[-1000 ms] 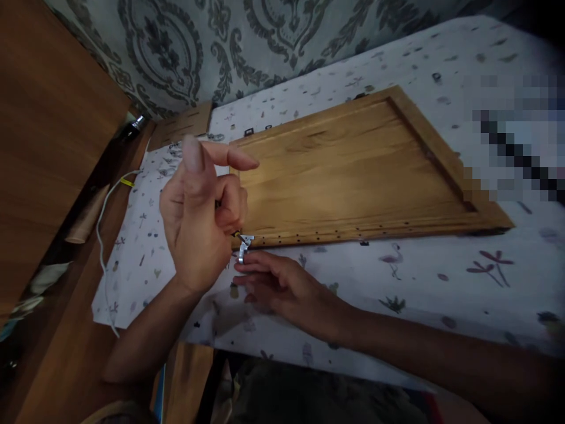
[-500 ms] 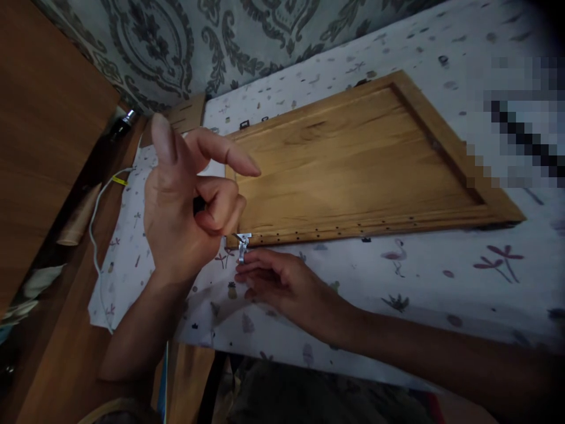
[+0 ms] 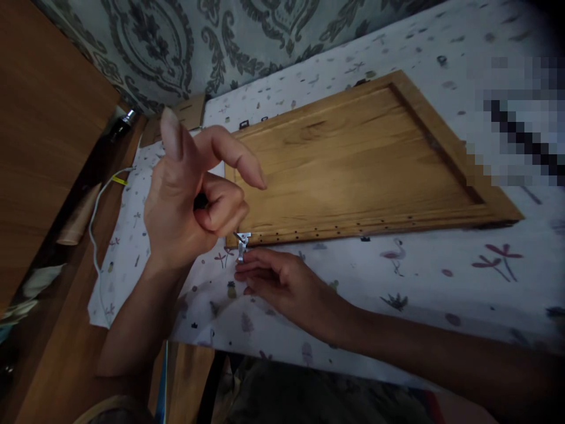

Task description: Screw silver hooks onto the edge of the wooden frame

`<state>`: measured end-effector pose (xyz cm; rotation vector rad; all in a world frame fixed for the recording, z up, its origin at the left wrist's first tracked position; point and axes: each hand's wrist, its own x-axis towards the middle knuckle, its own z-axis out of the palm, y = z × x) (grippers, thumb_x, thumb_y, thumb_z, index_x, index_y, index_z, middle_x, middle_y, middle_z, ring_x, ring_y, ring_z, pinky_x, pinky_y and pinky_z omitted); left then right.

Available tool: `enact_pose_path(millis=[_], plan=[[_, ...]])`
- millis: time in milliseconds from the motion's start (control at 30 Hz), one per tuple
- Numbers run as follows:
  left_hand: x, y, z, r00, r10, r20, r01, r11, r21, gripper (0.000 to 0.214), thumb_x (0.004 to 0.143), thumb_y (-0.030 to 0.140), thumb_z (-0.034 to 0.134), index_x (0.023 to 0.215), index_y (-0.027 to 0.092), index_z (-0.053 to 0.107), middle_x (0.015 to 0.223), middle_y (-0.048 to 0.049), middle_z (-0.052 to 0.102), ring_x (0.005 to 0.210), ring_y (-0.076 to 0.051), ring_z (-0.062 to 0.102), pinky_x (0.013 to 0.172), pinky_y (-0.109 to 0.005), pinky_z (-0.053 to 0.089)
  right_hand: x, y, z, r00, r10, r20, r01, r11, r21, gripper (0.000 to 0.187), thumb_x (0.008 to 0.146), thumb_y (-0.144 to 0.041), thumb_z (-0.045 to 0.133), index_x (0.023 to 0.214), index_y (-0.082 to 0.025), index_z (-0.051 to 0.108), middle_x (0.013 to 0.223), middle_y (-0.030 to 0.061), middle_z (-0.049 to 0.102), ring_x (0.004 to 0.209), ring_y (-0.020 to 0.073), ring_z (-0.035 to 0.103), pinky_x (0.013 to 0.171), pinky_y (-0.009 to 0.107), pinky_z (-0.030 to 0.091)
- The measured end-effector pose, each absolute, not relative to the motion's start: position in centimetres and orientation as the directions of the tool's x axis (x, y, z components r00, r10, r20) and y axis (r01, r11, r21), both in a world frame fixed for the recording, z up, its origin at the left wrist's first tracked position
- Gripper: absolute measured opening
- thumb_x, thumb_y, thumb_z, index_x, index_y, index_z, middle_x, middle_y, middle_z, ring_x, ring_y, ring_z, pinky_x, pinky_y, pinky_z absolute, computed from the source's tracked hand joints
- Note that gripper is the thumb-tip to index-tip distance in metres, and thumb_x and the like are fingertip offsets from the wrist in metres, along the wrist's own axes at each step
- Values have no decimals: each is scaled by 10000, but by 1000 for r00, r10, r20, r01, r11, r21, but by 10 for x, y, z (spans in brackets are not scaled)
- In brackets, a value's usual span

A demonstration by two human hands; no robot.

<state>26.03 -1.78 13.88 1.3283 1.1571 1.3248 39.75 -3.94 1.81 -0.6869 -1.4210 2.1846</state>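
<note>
A wooden panel (image 3: 353, 159) with a raised frame and a row of small holes along its near edge lies on the patterned cloth. At its near left corner sits a small metal bracket (image 3: 242, 242). My right hand (image 3: 273, 280) rests on the cloth with its fingertips pressed on the bracket's lower end. My left hand (image 3: 194, 194) is raised just left of that corner. Its lower fingers are curled round a dark-handled tool (image 3: 200, 202), while the thumb and forefinger stick out. The tool's tip is hidden behind the fingers.
A white cable (image 3: 95, 224) trails over the cloth's left edge. A tall wooden cabinet side (image 3: 39, 129) stands at the left. A small wooden board (image 3: 188, 113) and some small black fittings (image 3: 243, 124) lie behind the panel. The patterned cloth (image 3: 441, 282) spreads to the right.
My left hand has turned on the tool, and the forefinger has dipped towards the panel. The right hand and bracket have stayed at the corner. The view shifted slightly.
</note>
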Motion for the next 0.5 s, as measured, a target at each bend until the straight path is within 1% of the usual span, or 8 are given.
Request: enact_pose_path(millis=[100, 233, 333, 433, 467, 500], plan=[[259, -17, 141, 18, 986, 167, -8, -167, 986, 671, 862, 793, 562, 587, 188, 652, 370, 104, 83, 246, -12, 25, 258, -177, 119, 398, -40, 19, -775, 610, -166, -101, -378, -920, 213, 826, -86, 638, 1009, -195, 648, 1033, 62, 752, 1012, 171, 741, 953, 377, 624], [262, -18, 138, 89, 976, 198, -37, -195, 980, 607, 851, 728, 652, 589, 181, 675, 384, 102, 109, 267, -8, 50, 261, -171, 136, 397, -40, 18, -776, 607, -171, -103, -390, -915, 240, 782, -65, 654, 988, -188, 655, 1022, 58, 744, 1018, 178, 741, 976, 387, 612], [258, -19, 135, 66, 961, 270, -98, -263, 960, 632, 906, 707, 594, 580, 168, 655, 403, 95, 125, 267, -9, 90, 261, -178, 142, 396, -42, 15, -774, 610, -169, -106, -388, -916, 252, 775, -61, 654, 995, -183, 646, 1036, 67, 736, 1020, 184, 739, 973, 398, 612], [246, -20, 133, -30, 943, 331, -218, -330, 918, 582, 1018, 588, 484, 626, 180, 622, 449, 79, 159, 274, -16, 146, 273, -176, 182, 396, -42, 13, -774, 609, -172, -101, -388, -916, 259, 797, -70, 644, 1029, -185, 635, 1058, 81, 732, 1030, 190, 737, 948, 400, 624], [242, -20, 133, -50, 937, 347, -221, -349, 911, 553, 1033, 557, 478, 651, 186, 625, 454, 78, 163, 281, -16, 152, 282, -169, 201, 397, -42, 14, -776, 606, -176, -98, -390, -916, 264, 801, -70, 641, 1038, -185, 634, 1064, 84, 732, 1034, 192, 736, 940, 396, 628], [239, -21, 133, -45, 929, 367, -180, -369, 912, 532, 1022, 565, 506, 670, 189, 641, 448, 82, 154, 282, -17, 152, 281, -169, 213, 397, -42, 14, -778, 602, -179, -93, -393, -915, 266, 805, -69, 638, 1044, -185, 634, 1071, 87, 733, 1040, 193, 736, 939, 393, 629]])
